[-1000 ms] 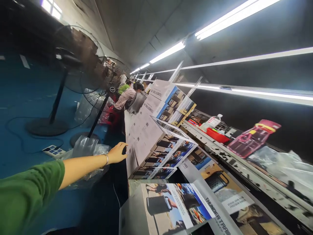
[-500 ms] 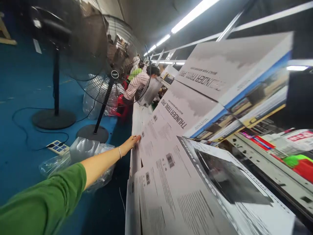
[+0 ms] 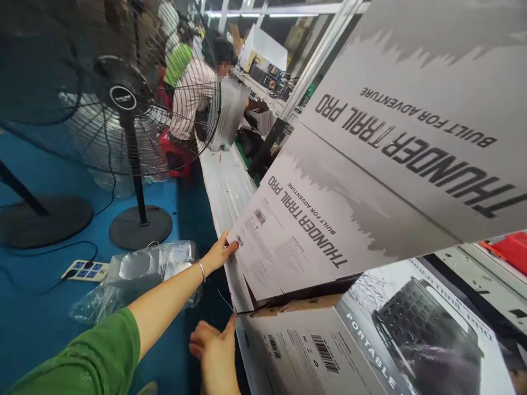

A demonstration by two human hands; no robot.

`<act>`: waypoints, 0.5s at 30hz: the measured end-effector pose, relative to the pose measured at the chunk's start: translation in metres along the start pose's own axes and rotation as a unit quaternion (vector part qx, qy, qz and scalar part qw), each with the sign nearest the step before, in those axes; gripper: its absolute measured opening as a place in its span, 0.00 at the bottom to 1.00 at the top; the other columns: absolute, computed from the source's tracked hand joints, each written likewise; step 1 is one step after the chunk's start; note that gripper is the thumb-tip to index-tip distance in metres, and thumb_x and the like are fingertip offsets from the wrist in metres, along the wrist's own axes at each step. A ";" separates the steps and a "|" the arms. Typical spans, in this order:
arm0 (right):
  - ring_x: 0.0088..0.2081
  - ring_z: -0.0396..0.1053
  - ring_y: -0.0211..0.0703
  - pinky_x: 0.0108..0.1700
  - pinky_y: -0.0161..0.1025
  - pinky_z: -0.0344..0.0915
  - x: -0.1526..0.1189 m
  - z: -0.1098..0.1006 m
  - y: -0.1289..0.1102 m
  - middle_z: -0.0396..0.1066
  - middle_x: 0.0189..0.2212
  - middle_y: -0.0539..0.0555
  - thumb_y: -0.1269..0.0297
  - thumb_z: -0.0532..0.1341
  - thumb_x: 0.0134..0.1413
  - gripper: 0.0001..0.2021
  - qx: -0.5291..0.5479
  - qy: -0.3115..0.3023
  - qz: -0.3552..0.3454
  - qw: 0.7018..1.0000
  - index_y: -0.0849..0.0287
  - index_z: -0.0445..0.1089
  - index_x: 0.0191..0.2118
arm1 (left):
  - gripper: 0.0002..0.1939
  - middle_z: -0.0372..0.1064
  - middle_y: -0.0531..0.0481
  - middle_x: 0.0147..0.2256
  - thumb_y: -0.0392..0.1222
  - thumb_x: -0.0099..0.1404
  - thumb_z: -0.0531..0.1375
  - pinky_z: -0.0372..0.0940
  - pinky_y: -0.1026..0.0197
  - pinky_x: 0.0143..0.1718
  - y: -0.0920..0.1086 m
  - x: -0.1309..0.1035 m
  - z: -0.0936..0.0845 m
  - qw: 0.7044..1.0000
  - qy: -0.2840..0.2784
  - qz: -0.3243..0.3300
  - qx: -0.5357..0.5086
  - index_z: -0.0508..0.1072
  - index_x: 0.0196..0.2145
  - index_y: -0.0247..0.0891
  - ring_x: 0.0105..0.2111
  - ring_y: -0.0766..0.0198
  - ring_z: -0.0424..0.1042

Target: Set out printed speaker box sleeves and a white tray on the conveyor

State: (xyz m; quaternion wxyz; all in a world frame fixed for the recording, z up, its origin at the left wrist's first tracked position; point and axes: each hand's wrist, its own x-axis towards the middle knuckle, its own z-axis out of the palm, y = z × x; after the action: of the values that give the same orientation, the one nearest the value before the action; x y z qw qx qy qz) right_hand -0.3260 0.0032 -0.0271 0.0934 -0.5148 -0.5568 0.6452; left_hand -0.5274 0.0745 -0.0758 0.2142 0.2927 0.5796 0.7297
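Evidently a repositioning step: the printed carton lies tilted on a lower carton, with the left hand pinching its near corner, fingers closed on the edge. Below that carton, the right hand presses flat and open against the lower one's side. Left of it stand a fan and plastic bags. Next likely calls for steady pulling.

A factory packing line: printed white cardboard speaker cartons along a long white table, black pedestal fans, seated co-workers.
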 end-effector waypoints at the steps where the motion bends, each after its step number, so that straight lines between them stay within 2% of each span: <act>1: 0.30 0.72 0.46 0.36 0.44 0.69 0.015 0.008 -0.003 0.72 0.35 0.56 0.62 0.62 0.37 0.56 0.048 0.029 -0.005 0.998 0.66 0.24 0.66 | 0.33 0.68 0.45 0.42 0.63 0.59 0.55 0.62 0.55 0.48 0.000 0.004 -0.001 1.000 0.001 -0.007 0.002 0.59 0.52 0.35 0.43 0.56 0.67; 3: 0.31 0.72 0.46 0.37 0.44 0.69 0.032 0.012 -0.005 0.71 0.40 0.59 0.63 0.63 0.35 0.55 0.112 0.063 -0.008 0.992 0.65 0.26 0.66 | 0.32 0.68 0.44 0.43 0.63 0.61 0.53 0.61 0.55 0.50 0.001 0.013 -0.004 1.000 0.007 -0.021 0.006 0.58 0.53 0.36 0.45 0.56 0.67; 5: 0.31 0.72 0.45 0.38 0.44 0.69 0.035 0.006 -0.004 0.66 0.48 0.65 0.62 0.63 0.36 0.55 0.121 0.071 0.001 0.990 0.64 0.27 0.66 | 0.32 0.68 0.44 0.43 0.64 0.62 0.51 0.62 0.54 0.50 0.001 0.023 -0.007 0.999 0.008 -0.032 0.003 0.57 0.55 0.37 0.45 0.56 0.67; 7: 0.31 0.72 0.43 0.37 0.44 0.69 0.031 -0.001 -0.005 0.56 0.58 0.72 0.61 0.63 0.37 0.56 0.123 0.070 0.011 0.990 0.63 0.25 0.66 | 0.35 0.68 0.44 0.42 0.66 0.62 0.49 0.64 0.54 0.47 0.003 0.030 -0.010 0.999 -0.004 -0.043 -0.008 0.55 0.56 0.37 0.42 0.57 0.68; 10: 0.31 0.72 0.40 0.35 0.41 0.68 0.026 -0.003 -0.011 0.44 0.64 0.73 0.61 0.65 0.36 0.59 0.183 0.051 0.029 0.981 0.60 0.22 0.66 | 0.39 0.68 0.44 0.42 0.69 0.61 0.47 0.66 0.56 0.43 0.007 0.031 -0.012 0.997 -0.035 -0.064 -0.032 0.51 0.59 0.38 0.38 0.59 0.70; 13: 0.28 0.72 0.38 0.31 0.39 0.68 0.026 0.009 -0.018 0.46 0.64 0.66 0.64 0.66 0.35 0.62 0.257 0.025 0.068 0.964 0.47 0.14 0.64 | 0.39 0.69 0.45 0.43 0.71 0.60 0.47 0.67 0.57 0.43 0.012 0.025 -0.014 0.993 -0.059 -0.086 -0.046 0.50 0.59 0.42 0.38 0.61 0.70; 15: 0.23 0.71 0.37 0.27 0.38 0.66 0.029 0.020 -0.016 0.52 0.61 0.63 0.67 0.64 0.37 0.60 0.268 0.040 0.081 0.959 0.39 0.13 0.62 | 0.39 0.69 0.46 0.44 0.72 0.60 0.47 0.67 0.57 0.43 0.014 0.026 -0.020 0.991 -0.074 -0.098 -0.050 0.51 0.58 0.43 0.39 0.61 0.70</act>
State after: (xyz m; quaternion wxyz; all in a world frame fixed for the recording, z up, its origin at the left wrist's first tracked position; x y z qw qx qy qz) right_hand -0.3613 0.0166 -0.0331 0.1973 -0.5395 -0.3161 0.7550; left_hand -0.5599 0.0740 -0.0602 0.3413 0.2772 0.5508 0.7094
